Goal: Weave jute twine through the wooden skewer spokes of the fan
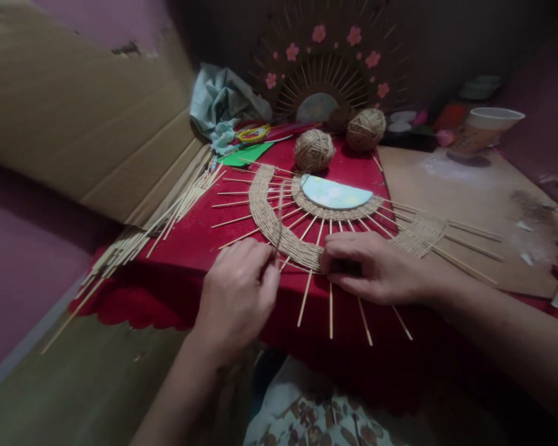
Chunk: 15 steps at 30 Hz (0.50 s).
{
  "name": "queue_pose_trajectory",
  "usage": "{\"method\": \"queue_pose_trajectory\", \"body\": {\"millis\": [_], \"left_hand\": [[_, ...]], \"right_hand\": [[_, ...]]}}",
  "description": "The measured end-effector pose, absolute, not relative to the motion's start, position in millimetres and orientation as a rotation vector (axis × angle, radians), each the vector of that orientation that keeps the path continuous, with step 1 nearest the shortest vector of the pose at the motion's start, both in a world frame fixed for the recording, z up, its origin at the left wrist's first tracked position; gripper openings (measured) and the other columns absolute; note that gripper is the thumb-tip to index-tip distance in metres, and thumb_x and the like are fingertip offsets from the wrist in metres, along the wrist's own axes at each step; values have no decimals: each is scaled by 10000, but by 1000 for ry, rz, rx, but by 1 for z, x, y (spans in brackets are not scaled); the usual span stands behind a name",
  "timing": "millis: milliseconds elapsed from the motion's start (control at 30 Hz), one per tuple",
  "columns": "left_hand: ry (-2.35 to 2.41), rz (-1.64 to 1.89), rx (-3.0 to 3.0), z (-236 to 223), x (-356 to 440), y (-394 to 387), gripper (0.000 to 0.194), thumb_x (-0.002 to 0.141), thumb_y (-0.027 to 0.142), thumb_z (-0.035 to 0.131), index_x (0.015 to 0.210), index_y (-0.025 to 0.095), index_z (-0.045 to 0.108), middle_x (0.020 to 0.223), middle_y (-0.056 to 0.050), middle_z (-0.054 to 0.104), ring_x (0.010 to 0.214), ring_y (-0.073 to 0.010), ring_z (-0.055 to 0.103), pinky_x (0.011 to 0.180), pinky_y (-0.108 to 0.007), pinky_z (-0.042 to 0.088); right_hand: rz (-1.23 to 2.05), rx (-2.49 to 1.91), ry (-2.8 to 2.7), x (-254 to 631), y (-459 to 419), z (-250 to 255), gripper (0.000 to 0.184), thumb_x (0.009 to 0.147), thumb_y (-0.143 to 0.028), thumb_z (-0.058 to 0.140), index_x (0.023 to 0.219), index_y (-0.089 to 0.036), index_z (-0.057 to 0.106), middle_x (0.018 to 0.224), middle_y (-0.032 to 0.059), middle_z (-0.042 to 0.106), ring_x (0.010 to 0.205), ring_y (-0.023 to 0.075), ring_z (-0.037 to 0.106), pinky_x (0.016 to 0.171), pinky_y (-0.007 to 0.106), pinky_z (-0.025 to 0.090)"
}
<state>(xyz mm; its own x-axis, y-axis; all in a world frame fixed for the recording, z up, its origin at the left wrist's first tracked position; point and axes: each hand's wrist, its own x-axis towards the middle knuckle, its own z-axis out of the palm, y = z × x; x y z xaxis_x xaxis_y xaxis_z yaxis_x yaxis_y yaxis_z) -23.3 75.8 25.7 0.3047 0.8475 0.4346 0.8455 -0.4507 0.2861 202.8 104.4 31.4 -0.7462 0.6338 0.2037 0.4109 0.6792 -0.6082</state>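
A half-round fan of thin sticks lies on a red cloth, with a woven twine band [265, 207] around its outer part and a narrower one beside the pale blue half-disc [337, 192] at its centre. My left hand [242, 285] is closed on a strand of twine [280, 223], which rises from the fingers across the band toward the inner sticks. My right hand [369, 263] is pinched on the outer band near its lower middle. The fingertips hide that part of the weave. Bare stick ends [331, 310] stick out past the band toward me.
Two twine balls [314, 150] sit behind the fan. Loose sticks [167, 214] lie at the left by a cardboard sheet [97, 111]. Yellow-handled scissors [253, 133], a green sheet [246, 155] and a crumpled cloth [223, 99] are behind. A cup [486, 130] stands right; a flowered fan [318, 68] leans behind.
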Motion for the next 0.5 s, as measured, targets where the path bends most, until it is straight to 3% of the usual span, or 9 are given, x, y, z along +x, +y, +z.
{"method": "queue_pose_trajectory", "body": {"millis": [367,500], "left_hand": [[1610,1068,2273,9,-22,91,116,817,182,541,731,157,614,738,-31,603,731,-172,553,713,-317,423],[1580,1157,2327,4,-22,91,88,815,160,550,761,162,620,771,-27,628,765,-170,562,759,-325,417]], "right_hand": [[862,-833,-2361,201,100,38,157,723,-24,509,787,-155,567,737,2,584,659,99,501,604,228,414],[672,-924,-2089,201,100,42,96,796,-91,516,802,-171,568,742,14,567,676,119,516,615,263,429]]}}
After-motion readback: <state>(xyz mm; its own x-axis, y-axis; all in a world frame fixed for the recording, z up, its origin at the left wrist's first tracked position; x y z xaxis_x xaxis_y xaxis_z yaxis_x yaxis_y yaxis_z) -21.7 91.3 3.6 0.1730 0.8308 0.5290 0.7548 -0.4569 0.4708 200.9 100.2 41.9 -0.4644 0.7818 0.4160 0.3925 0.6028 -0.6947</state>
